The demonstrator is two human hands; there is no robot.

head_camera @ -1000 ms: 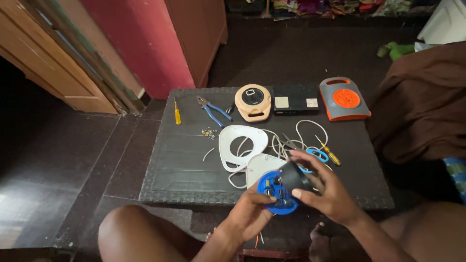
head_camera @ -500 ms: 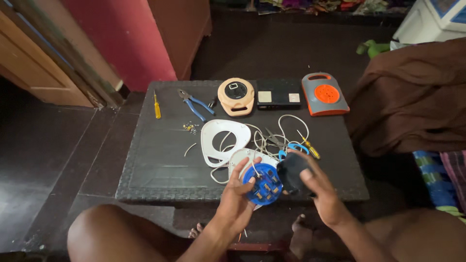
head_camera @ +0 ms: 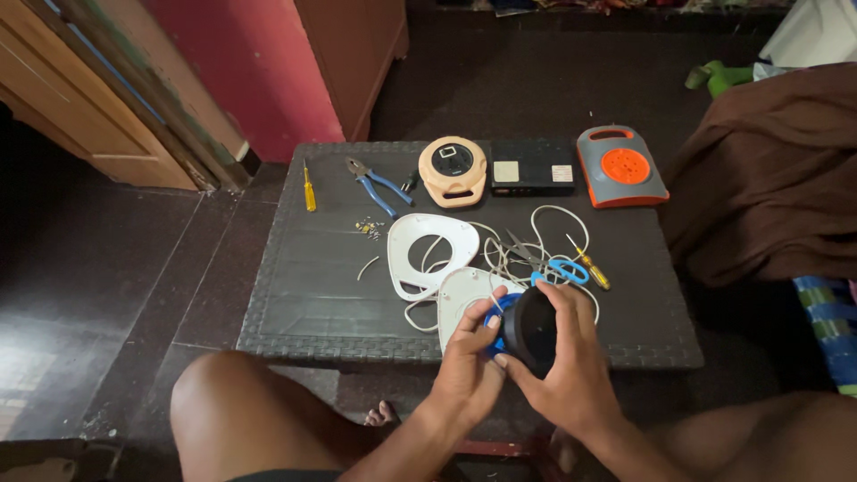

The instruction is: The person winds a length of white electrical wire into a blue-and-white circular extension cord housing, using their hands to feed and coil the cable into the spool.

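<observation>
Black cable drum [head_camera: 533, 330] sits over the near edge of the counter [head_camera: 295, 286], tilted so its open round face looks left toward the blue reel part [head_camera: 494, 323] touching it. Right hand [head_camera: 571, 361] wraps the drum from behind, grip closed on it; left hand [head_camera: 469, 361] is nearer the blue part, fingertips seemingly pinching its rim.

**Dim room, dark floor**

A low dark woven-top table [head_camera: 303, 295] is standing on dark floor tiles [head_camera: 107, 277]. A red wall [head_camera: 259, 71] and a wooden door frame [head_camera: 80, 116] are rising behind, while brown cloth [head_camera: 768, 178] is lying at the right.
</observation>
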